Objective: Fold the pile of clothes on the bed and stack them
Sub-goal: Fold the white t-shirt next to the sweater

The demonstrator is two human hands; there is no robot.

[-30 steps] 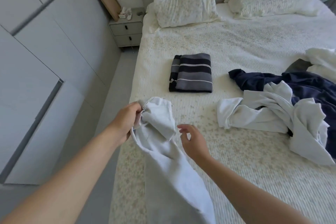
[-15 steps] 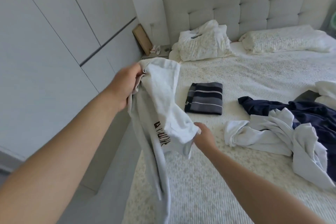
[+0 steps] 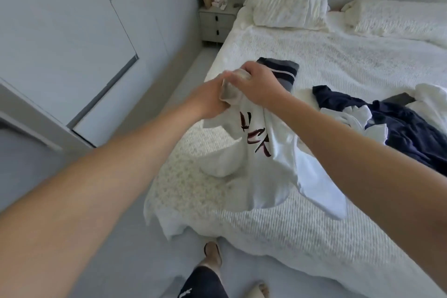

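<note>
White T-shirt (image 3: 263, 159) with dark red lettering, held bunched at its top by both hands above the bed (image 3: 338, 60), hanging down over the near left part of the bedspread. Left hand (image 3: 208, 100) curled round the gathered fabric from the left; right hand (image 3: 256, 84) gripping the same bunch from above, fingers wrapped over it, touching the left hand. Behind the hands, partly hidden, a folded striped garment (image 3: 285, 72). To the right, an unfolded pile of clothes (image 3: 391, 123), navy and white. Two pillows (image 3: 290, 5) by the headboard; nightstand (image 3: 217, 22) beside the bed.
</note>
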